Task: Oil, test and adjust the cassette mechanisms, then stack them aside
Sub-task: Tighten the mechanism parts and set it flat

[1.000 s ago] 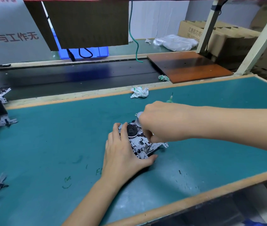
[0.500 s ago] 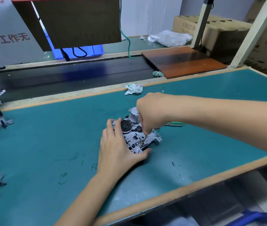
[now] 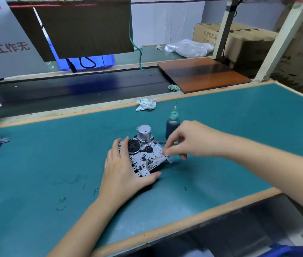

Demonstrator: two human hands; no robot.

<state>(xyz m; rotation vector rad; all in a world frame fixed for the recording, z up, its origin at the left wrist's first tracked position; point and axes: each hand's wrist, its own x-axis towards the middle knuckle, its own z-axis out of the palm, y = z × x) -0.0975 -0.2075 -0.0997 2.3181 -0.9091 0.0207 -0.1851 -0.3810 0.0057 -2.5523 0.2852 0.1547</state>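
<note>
My left hand (image 3: 122, 169) is lying flat, steadying the cassette mechanism (image 3: 144, 156) mid-table; my right hand (image 3: 187, 140) is pinching a thin tool (image 3: 160, 156). The oil bottle (image 3: 172, 125), dark-filled, is standing just behind.

Left hand (image 3: 123, 168) flat — right hand (image 3: 189, 140) pinching

light: even, moderately bright, coming from overhead | shadows: soft ones lying under the left hand (image 3: 122, 169) and right hand (image 3: 187, 140) on the table (image 3: 239, 127) | glare: faint sheen showing on the board (image 3: 202, 75) | blur: edges softening | distortion: wide-angle bending of table rims
</note>
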